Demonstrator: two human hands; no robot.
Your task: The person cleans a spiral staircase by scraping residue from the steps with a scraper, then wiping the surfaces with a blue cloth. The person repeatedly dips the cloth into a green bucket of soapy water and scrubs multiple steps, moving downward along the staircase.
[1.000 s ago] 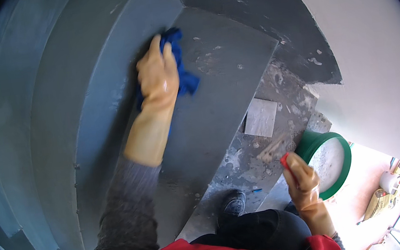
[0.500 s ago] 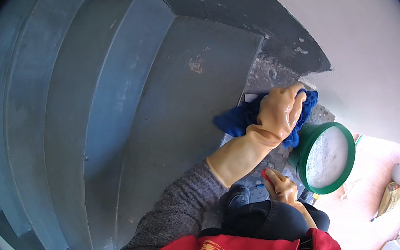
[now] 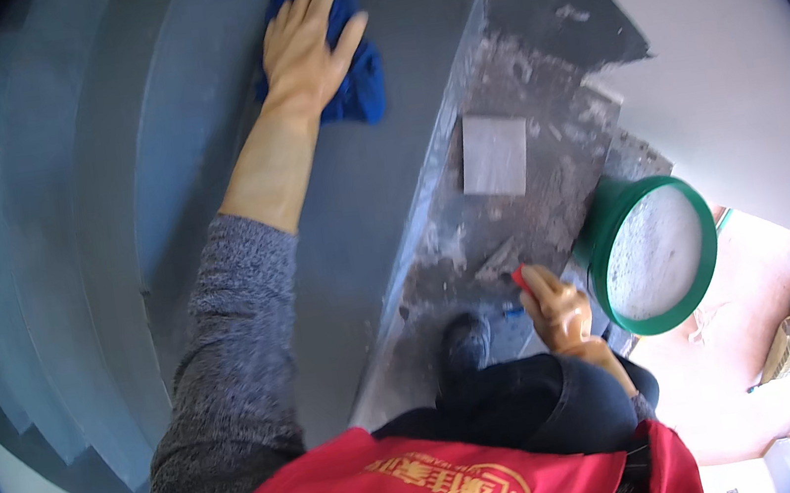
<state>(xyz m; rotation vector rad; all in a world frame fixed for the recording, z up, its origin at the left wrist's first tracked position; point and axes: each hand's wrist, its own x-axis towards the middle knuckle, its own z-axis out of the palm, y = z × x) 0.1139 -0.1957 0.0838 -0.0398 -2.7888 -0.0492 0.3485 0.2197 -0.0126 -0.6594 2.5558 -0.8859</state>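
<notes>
Nearest, the right hand (image 3: 560, 312) has its grip closed around a small red object (image 3: 521, 278), mostly hidden by the fingers, above the lower step (image 3: 446, 255). Beside it, near that step's right edge, the green bucket (image 3: 658, 323) holds white suds (image 3: 656, 242), so plenty seems left for more wiping. The lower step is blotched with pale marks and bears a loose grey tile (image 3: 495, 155); it looks undone. Left of it, the tread (image 3: 352, 222) is fairly even grey along its front edge, though whether that stretch is already wiped I cannot tell. Farthest out, at the tread's far end toward its back edge, the left hand (image 3: 303, 64) lies palm down on the blue cloth (image 3: 359, 89), its grip open with fingers spread. Wiping there appears under way, not finished: pale flecks mark the dark band (image 3: 543, 3) beyond.
</notes>
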